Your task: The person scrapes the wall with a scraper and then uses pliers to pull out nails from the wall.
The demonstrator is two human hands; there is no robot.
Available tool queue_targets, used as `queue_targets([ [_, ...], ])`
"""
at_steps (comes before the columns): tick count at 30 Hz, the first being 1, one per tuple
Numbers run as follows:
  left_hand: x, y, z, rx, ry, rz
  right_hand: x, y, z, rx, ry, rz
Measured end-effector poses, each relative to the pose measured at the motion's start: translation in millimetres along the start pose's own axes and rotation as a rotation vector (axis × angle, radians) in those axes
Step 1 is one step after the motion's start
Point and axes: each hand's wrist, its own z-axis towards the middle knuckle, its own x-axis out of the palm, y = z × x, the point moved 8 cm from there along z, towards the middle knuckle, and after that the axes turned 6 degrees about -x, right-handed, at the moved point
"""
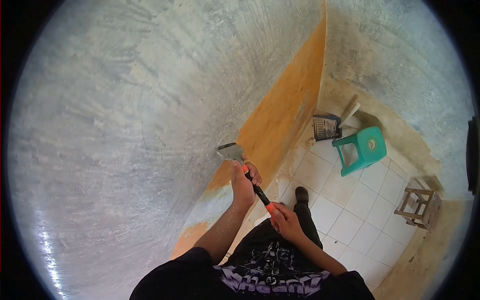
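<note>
Unreadable purple print on shirt (272,282)

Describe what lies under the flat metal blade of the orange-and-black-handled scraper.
The scraper's blade sits against the wall where bare grey plaster meets the remaining orange paint band. The patch directly beneath the blade is covered. Left hand and right hand grip the handle.

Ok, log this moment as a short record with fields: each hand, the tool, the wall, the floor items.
left hand: gripping the scraper's handle near the blade
right hand: gripping the handle's lower end
scraper: black and orange handle, metal blade against the wall
wall: mostly bare grey, with an orange painted band along the bottom
floor: white tiles
floor items: green plastic stool; dustpan in the corner; small wooden stool
</note>
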Motion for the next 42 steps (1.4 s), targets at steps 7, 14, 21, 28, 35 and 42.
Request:
queue_targets([
  [7, -2, -2, -1, -0.098, 0.167, -0.099, 20, -4, -7, -0.079, -0.062, 0.109],
  [14, 13, -4, 10, -0.249, 0.259, -0.098, 29, 2, 3, -0.146, -0.093, 0.077],
  [21, 12, 1, 10, -0.239, 0.185, -0.07, 24, 2, -2, -0.055, -0.054, 0.131],
  [28, 20, -2, 17, -0.213, 0.152, -0.01, 21, 6, 3, -0.032, -0.058, 0.155],
  [35, 28, -5, 24, -0.217, 0.183, 0.029, 24, 9, 7, -0.025, -0.072, 0.226],
  [42, 20, -5, 18, -0.24, 0.121, 0.048, 32, 18, -2, -0.012, -0.062, 0.17],
])
